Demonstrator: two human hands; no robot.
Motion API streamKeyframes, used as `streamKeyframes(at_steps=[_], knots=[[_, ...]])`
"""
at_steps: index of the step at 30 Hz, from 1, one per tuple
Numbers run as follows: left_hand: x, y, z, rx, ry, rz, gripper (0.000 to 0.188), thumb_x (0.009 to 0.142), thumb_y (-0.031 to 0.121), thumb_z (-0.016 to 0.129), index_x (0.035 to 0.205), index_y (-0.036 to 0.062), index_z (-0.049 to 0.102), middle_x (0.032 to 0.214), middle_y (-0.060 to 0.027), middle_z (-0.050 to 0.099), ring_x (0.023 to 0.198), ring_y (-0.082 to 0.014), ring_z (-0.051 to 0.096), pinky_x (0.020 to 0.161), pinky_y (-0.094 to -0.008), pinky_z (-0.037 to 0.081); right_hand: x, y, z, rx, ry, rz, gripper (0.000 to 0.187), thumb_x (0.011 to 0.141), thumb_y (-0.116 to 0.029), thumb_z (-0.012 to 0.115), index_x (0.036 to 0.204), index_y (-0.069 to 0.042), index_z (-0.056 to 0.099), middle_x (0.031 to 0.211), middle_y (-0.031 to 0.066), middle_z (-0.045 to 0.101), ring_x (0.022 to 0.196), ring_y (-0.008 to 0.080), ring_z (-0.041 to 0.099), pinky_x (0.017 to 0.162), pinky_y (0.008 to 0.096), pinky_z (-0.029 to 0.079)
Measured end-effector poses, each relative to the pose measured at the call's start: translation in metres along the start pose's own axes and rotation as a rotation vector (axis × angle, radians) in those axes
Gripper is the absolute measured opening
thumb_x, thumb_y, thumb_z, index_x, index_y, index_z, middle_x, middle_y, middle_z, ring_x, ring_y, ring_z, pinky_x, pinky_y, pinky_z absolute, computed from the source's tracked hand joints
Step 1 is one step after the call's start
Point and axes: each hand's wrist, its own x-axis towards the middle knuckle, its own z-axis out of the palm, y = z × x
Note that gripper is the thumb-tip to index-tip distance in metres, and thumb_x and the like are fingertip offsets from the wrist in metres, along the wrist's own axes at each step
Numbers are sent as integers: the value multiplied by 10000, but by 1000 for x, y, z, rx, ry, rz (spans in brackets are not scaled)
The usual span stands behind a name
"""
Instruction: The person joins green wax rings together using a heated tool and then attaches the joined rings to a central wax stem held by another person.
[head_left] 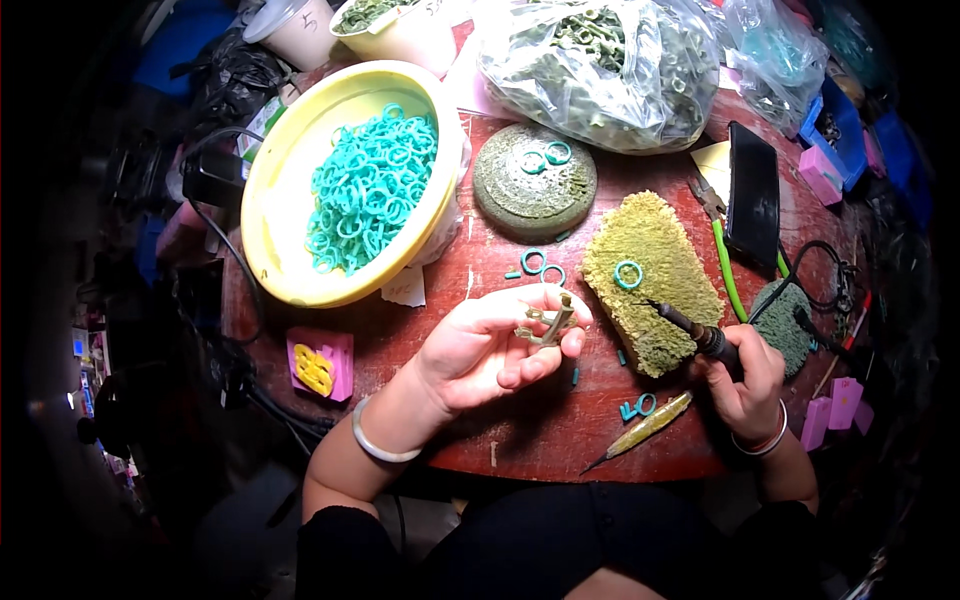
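My left hand [485,345] is raised over the near middle of the table, its thumb and fingers pinching a small olive-green branched piece [548,325]. Closed round a black soldering iron [708,338] is my right hand [745,385]. The iron's thin tip points left and lies over a rough yellow-green sponge block [640,255]; whether it touches is unclear. One teal ring [628,275] rests on the sponge. Beyond my left hand are two more teal rings [534,262]. Between my hands, nearer me, lies a yellow-handled pointed tool [640,432] beside another teal ring [646,404].
A yellow basin [262,220] heaped with teal rings [375,195] stands left. Behind are a round greenish block [535,190] and a clear bag [610,85] of green pieces. Green-handled pliers [728,265], a phone [752,195] and a cable [830,270] lie right; a pink block [340,350] sits left.
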Motion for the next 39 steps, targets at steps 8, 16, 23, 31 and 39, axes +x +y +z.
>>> streamKeyframes(at_steps=[8,16,23,31,39], knots=[[4,-5,12,410,360,30,213,1002,102,587,1165,-33,614,910,-150,646,547,-121,594,417,-190,447,0,0,0,6,-7,6,193,866,-61,791,939,-4,622,756,113,608,603,263,626,557,344,473],[5,-7,16,514,417,31,202,1004,110,581,1157,-16,620,903,-134,643,540,-122,594,406,-195,428,3,-2,-1,-23,2,-43,194,864,-60,794,935,-9,621,750,107,602,602,260,623,556,341,472],[5,-9,19,597,462,25,188,998,104,582,1146,-4,625,871,-103,641,537,-128,597,402,-204,426,3,-3,-2,-32,-14,-38,203,855,-62,802,933,-9,622,747,103,605,593,253,632,545,334,473],[5,-11,17,636,396,65,173,996,89,609,1140,-4,634,813,-83,638,516,-108,543,404,-203,376,4,-3,-3,-30,-21,-29,215,842,-68,816,933,-12,630,760,107,619,607,264,647,546,343,482],[3,-10,19,634,302,45,245,1040,102,609,1255,-5,659,870,-33,617,672,-75,569,520,-200,438,7,-6,-5,-42,-19,-67,218,842,-69,818,929,0,631,760,113,626,622,265,653,549,348,483]])
